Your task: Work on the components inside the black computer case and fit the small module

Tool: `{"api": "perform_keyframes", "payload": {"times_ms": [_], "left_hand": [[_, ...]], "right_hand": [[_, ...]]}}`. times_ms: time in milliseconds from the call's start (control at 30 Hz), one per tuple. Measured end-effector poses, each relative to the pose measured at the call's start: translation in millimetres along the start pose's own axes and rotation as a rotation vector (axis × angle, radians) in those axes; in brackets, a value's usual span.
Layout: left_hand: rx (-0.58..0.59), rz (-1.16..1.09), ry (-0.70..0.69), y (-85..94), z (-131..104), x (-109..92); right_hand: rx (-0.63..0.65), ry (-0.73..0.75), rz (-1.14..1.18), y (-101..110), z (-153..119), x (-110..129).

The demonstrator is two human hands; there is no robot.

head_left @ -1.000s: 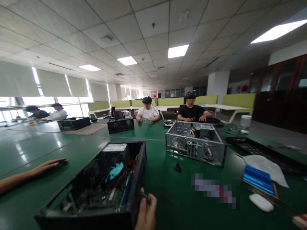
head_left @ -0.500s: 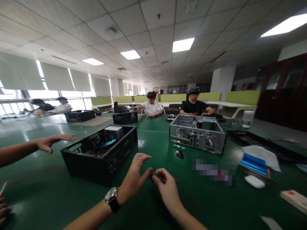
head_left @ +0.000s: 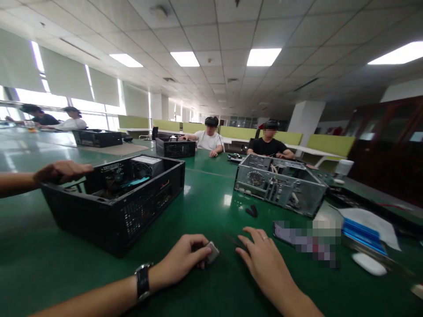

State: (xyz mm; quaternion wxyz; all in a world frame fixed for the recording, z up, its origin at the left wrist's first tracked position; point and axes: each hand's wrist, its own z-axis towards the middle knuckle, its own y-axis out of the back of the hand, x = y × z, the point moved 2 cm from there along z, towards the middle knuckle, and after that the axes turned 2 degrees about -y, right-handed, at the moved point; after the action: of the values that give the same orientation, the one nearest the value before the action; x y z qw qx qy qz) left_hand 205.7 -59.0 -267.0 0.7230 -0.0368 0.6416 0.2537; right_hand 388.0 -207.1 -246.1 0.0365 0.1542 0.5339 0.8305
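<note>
My left hand (head_left: 187,259), with a watch (head_left: 142,281) on its wrist, pinches a small silver square piece (head_left: 212,252) just above the green table (head_left: 211,295). To its right, my right hand (head_left: 262,259) is spread low over the table, palm down. A thin dark strip (head_left: 235,241) lies by its fingertips; whether they touch it is unclear. Beyond my hands, a small black V-shaped part (head_left: 251,211) lies on the table.
An open black computer case (head_left: 132,220) stands at left, with another person's hand (head_left: 68,171) on its edge. Further right are an open silver case (head_left: 280,185), a phone (head_left: 306,244), a blue block (head_left: 363,233) and a white oval item (head_left: 369,263). Several people sit beyond.
My hands have moved apart; the left now holds the silver piece, and the right has opened and moved right. The other person's hand has come down onto the black case, which sits further left in view.
</note>
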Motion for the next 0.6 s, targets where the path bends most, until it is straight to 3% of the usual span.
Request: {"api": "perform_keyframes", "payload": {"times_ms": [167,433,600], "left_hand": [[0.012,-0.079,0.043,-0.8,2.2,3.1],[0.018,-0.082,0.081,-0.3,1.8,0.8],[0.020,-0.046,0.099,0.3,1.0,-0.3]], "right_hand": [[0.165,-0.051,-0.084,-8.9,16.8,-11.9],[0.410,-0.049,-0.064,-2.8,32.9,-15.7],[0.372,-0.061,0.081,-4.5,27.0,-13.7]]}}
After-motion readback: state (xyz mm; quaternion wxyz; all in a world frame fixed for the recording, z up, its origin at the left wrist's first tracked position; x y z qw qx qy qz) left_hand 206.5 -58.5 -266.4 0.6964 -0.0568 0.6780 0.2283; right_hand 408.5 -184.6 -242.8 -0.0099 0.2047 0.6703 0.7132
